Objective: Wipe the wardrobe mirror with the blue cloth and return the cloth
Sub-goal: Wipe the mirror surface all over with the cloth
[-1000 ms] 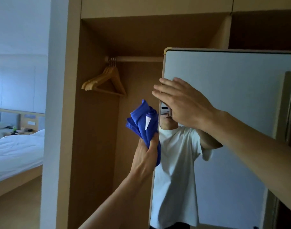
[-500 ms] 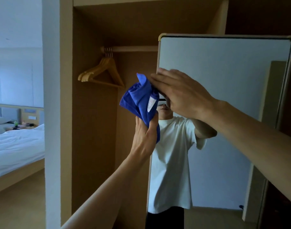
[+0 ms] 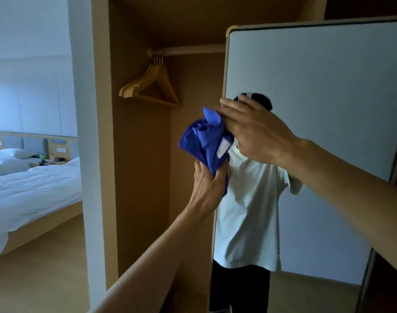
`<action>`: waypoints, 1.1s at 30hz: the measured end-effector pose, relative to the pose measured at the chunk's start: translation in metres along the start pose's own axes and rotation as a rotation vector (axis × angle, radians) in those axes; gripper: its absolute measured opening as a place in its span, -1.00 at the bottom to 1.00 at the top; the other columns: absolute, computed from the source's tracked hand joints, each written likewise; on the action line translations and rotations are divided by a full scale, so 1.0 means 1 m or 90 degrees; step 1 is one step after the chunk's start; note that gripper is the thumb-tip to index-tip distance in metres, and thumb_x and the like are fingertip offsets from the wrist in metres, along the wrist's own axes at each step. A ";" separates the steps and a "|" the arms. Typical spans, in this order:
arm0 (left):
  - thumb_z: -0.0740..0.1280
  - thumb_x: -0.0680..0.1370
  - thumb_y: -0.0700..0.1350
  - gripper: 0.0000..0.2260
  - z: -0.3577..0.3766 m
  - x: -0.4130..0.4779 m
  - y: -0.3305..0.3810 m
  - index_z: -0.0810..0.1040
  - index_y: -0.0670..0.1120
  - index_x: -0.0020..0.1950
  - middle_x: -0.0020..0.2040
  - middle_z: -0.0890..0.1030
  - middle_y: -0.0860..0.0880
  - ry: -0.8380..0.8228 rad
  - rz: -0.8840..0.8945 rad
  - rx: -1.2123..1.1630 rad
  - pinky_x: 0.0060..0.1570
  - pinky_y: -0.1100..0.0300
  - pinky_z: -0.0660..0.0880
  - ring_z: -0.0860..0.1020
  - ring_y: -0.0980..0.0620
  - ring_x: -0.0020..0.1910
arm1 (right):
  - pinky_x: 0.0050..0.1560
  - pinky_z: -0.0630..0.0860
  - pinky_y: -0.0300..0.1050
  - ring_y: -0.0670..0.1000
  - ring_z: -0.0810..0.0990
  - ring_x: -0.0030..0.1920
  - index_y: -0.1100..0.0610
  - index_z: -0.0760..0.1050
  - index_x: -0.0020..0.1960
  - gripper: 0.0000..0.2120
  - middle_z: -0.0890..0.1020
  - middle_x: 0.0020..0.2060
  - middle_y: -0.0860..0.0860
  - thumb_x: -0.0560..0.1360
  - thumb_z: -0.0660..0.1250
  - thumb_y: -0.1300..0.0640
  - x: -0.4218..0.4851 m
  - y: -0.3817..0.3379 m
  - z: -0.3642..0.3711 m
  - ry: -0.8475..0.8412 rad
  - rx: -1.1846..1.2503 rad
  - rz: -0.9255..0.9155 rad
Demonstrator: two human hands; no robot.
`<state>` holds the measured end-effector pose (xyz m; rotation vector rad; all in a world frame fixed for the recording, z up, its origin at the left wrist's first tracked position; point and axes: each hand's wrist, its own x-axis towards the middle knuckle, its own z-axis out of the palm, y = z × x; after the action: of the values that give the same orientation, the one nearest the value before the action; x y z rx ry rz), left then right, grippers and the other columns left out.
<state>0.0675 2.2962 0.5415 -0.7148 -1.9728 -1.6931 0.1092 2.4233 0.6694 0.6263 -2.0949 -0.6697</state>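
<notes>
The blue cloth [image 3: 206, 141] is bunched up, with a white label showing, and sits at the left edge of the wardrobe mirror [image 3: 317, 86]. My left hand [image 3: 210, 184] grips the cloth's lower end from below. Reaching in from the right, my right hand [image 3: 254, 132] lays its straight fingers over the top of the cloth; its thumb is hidden. The tall mirror stands in a pale rounded frame and reflects a person in a white T-shirt, partly hidden behind my right hand.
Left of the mirror is the open wooden wardrobe bay with several wooden hangers [image 3: 151, 86] on a rail [image 3: 193, 50]. A wardrobe side panel [image 3: 100, 132] separates it from the room, where a white bed [image 3: 30, 188] stands at far left.
My left hand has lifted the cloth up to my right hand, whose fingers now lie on its top. The mirror's top edge has moved up in view.
</notes>
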 end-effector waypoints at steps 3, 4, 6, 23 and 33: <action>0.12 0.54 0.24 -0.41 -0.001 0.018 0.007 0.18 0.10 0.55 0.33 0.25 0.09 -0.011 0.006 0.009 0.50 -0.12 0.28 0.28 -0.02 0.45 | 0.59 0.05 0.09 0.13 0.21 0.57 0.20 0.30 0.54 -0.42 0.35 0.53 0.10 0.51 0.16 0.31 0.002 0.008 -0.006 0.005 0.041 0.018; 0.12 0.56 0.24 -0.42 0.001 0.016 0.002 0.17 0.11 0.56 0.37 0.23 0.10 -0.015 0.008 0.012 0.50 -0.14 0.28 0.27 -0.02 0.47 | 0.58 0.04 0.08 0.12 0.20 0.58 0.19 0.28 0.55 -0.41 0.35 0.53 0.09 0.51 0.13 0.31 0.003 0.009 -0.006 0.004 0.035 0.012; 0.11 0.61 0.23 -0.43 0.007 0.006 -0.012 0.14 0.11 0.59 0.48 0.21 0.09 -0.007 0.014 0.029 0.52 -0.16 0.26 0.24 -0.03 0.52 | 0.58 0.03 0.07 0.12 0.20 0.58 0.21 0.31 0.53 -0.42 0.38 0.52 0.11 0.51 0.06 0.29 0.001 0.007 -0.004 0.003 0.025 0.002; 0.09 0.57 0.19 -0.60 0.002 -0.060 -0.058 0.30 0.15 0.39 0.39 0.38 -0.06 -0.075 -0.069 -0.014 0.40 0.00 0.37 0.40 -0.01 0.37 | 0.59 0.03 0.13 0.10 0.17 0.59 0.15 0.39 0.50 -0.38 0.35 0.54 0.07 0.55 -0.18 0.13 -0.033 -0.044 0.031 -0.125 -0.032 -0.035; 0.07 0.51 0.35 -0.42 0.007 -0.079 -0.085 0.25 0.27 0.53 0.43 0.39 0.09 -0.075 -0.114 -0.027 0.20 0.32 0.33 0.42 0.16 0.33 | 0.60 0.01 0.12 0.08 0.06 0.62 0.17 0.23 0.58 -0.29 0.22 0.60 0.07 0.49 -0.27 0.14 -0.045 -0.047 0.032 -0.132 -0.005 -0.034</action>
<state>0.0736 2.2852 0.4260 -0.6845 -2.1437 -1.8393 0.1154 2.4252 0.5975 0.6330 -2.2713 -0.8013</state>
